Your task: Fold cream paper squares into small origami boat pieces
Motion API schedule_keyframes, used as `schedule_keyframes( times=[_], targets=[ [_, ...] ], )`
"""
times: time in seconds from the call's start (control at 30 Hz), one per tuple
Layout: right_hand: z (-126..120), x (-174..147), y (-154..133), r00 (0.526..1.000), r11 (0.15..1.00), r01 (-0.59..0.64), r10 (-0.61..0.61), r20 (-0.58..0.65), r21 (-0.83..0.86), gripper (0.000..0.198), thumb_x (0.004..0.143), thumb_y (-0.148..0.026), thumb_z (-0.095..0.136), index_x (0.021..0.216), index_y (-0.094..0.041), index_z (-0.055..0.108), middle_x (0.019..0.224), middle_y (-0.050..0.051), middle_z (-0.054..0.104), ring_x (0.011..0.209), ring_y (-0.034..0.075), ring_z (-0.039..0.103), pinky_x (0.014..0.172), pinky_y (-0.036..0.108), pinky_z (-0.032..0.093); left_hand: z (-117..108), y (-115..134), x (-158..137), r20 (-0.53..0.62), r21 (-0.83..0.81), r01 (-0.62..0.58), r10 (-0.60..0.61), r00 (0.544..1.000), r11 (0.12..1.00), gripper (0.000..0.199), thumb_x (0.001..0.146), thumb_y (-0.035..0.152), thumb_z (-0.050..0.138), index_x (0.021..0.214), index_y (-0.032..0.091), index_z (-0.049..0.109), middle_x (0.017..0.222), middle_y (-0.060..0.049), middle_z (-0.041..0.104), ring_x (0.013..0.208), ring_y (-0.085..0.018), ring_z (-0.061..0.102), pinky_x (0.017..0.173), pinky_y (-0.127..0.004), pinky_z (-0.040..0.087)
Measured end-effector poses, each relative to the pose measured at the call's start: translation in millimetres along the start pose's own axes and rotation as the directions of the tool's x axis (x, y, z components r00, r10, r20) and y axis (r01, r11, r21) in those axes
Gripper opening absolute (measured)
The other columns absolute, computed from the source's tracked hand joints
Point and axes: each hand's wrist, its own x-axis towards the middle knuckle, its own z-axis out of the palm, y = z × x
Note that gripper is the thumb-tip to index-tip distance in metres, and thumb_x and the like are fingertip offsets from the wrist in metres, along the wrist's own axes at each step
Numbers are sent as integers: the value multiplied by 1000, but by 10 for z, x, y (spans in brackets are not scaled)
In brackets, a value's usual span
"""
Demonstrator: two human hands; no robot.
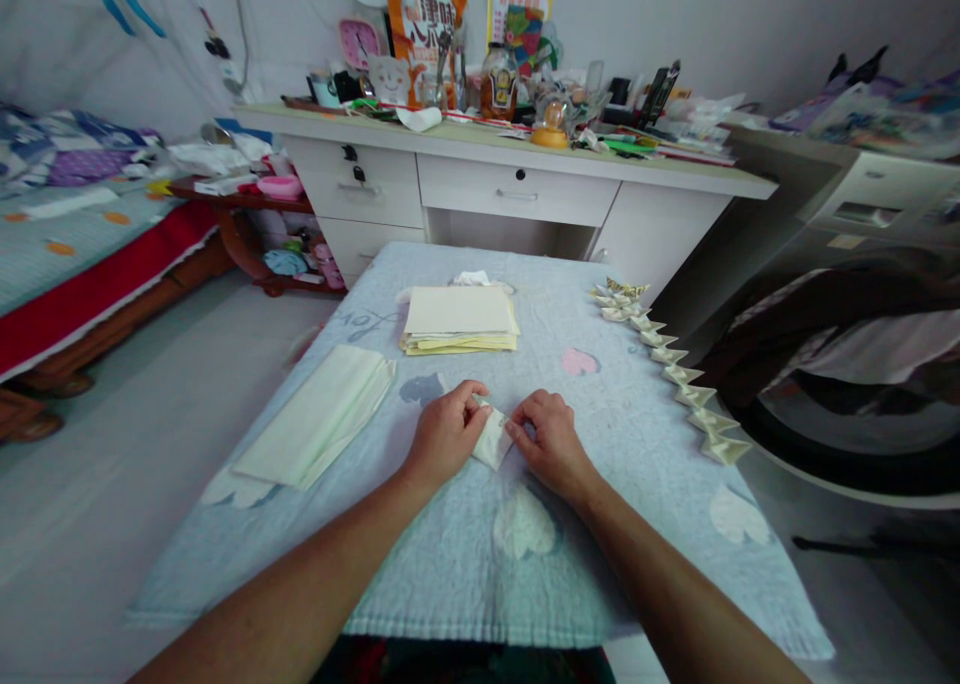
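Note:
A small folded piece of pale paper (493, 440) lies between my hands above the middle of the cloth-covered table. My left hand (448, 426) pinches its left side between thumb and fingers. On the right side, my right hand (546, 434) grips the edge with thumb and fingertips. Straight ahead of the hands sits a stack of cream and yellow paper sheets (460, 312). Off to the left rests a long bundle of folded pale sheets (319, 414). Along the right edge runs a row of several folded paper shapes (682, 375) with pointed tips.
A pale blue cloth (450, 564) with heart patterns covers the table. Beyond it stands a white desk (517, 179) crowded with a jar (499, 82), an orange bag (424, 24) and a pink clock (358, 44). A front-loading washing machine (862, 194) is at right, a bed (90, 254) at left.

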Motion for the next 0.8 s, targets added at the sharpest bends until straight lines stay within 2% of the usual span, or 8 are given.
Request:
schedule_keyframes(
  times=[0.13,0.3,0.4,0.53,0.63,0.73,0.8],
  targets=[
    [39,-10,-9,999,988,-40,35,-30,-148,11,83,-29,61,78,-19,63,96,6,56,93,22,45,80,34,30,21,-19,22,37,223,-105,99,994,969,17,85,20,52,101,21,58,70,1,59,70,-16,57,66,-27,41],
    [85,-3,-1,997,969,-52,36,-66,-243,11,81,-29,61,77,-19,62,96,6,55,93,23,43,80,36,30,6,0,26,13,375,-198,208,978,906,9,82,17,58,90,19,61,92,-5,60,91,-22,54,82,-35,42],
    [96,2,6,996,965,-49,28,-83,-259,10,81,-29,61,77,-19,61,96,7,55,92,24,43,80,37,30,-13,-12,24,92,366,-269,253,963,891,10,84,15,55,85,20,64,89,-5,61,91,-22,52,82,-35,42],
    [100,6,17,996,956,-64,44,-75,-286,11,81,-30,62,81,-20,61,97,8,55,93,25,43,81,38,30,-48,-29,7,218,305,-359,302,928,882,19,88,13,50,93,20,67,91,-5,63,92,-21,52,83,-34,43],
    [101,1,17,996,947,-68,48,-71,-313,12,82,-30,61,89,-20,60,98,8,55,94,25,44,82,38,31,-90,-4,-24,267,300,-374,299,916,878,17,86,19,57,101,20,65,98,-5,62,94,-21,52,87,-35,42],
    [96,-17,9,998,949,-37,17,-64,-314,20,82,-33,61,97,-20,58,101,9,55,96,26,44,85,39,31,-130,27,-59,291,307,-372,286,913,876,27,80,26,66,106,21,62,102,-5,60,98,-23,51,89,-37,41],
    [92,-34,4,999,951,-7,-8,-50,-310,31,80,-41,63,102,-20,57,104,9,54,97,27,43,87,40,31,-150,34,-76,305,305,-374,282,910,876,33,78,27,69,109,22,61,105,-4,60,100,-23,51,90,-37,41]
  ],
)
